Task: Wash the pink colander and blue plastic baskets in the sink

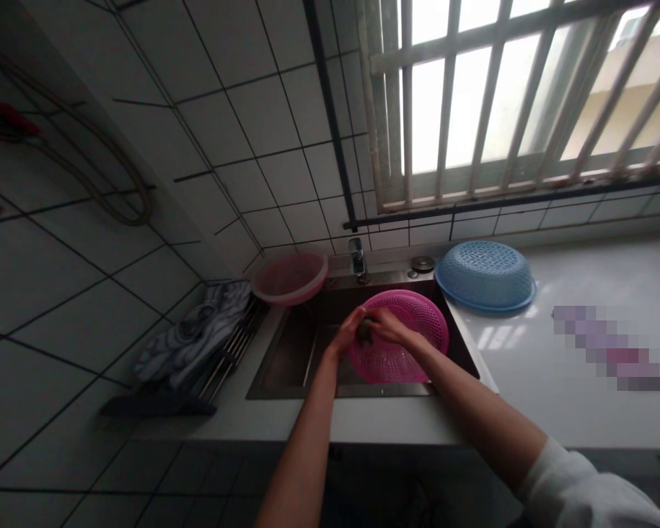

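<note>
Both my hands meet over the sink, at the left side of a bright pink plastic colander (434, 323). Between them is a small dark green object (364, 334), too small and shaded to name. My left hand (347, 336) closes around its left side. From the right, my right hand (389, 325) has its fingers curled against the same object. The colander sits in the steel sink (286, 367), its perforated bottom partly hidden by my hands and right forearm.
A faucet (357, 258) rises behind the sink. A pink basin (291, 279) stands at the back left corner, and an upturned blue basket (487, 275) lies on the right counter. Striped cloth (198, 330) covers a rack at left. A blurred-out item (610, 348) lies at far right.
</note>
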Available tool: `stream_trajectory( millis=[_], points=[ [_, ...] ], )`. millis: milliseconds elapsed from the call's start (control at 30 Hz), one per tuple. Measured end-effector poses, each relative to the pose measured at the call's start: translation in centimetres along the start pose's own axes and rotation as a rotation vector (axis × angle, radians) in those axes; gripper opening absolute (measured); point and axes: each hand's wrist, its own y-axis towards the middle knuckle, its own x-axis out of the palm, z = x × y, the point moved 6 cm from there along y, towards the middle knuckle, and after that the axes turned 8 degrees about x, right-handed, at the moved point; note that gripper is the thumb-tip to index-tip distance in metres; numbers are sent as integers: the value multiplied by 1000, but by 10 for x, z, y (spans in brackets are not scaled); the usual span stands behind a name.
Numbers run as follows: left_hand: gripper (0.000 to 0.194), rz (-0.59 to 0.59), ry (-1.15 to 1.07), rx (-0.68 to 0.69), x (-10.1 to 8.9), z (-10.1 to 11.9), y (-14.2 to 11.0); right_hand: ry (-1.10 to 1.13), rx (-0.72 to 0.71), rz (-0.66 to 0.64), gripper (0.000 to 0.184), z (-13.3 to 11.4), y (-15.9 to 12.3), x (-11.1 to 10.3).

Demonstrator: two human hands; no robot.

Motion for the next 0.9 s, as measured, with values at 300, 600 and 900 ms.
stream_trajectory(
  millis=[300, 600, 900],
  points=[
    [66, 41, -94, -71, -1, 3, -3, 202, 41, -238, 11, -7, -3, 23],
    [67, -20, -148, -44, 9, 5, -2, 321, 52, 130, 15, -4, 4, -13],
    [66, -18, -101, -30, 9, 6, -3, 324, 56, 324, 14, 2, 1, -32]
  ],
)
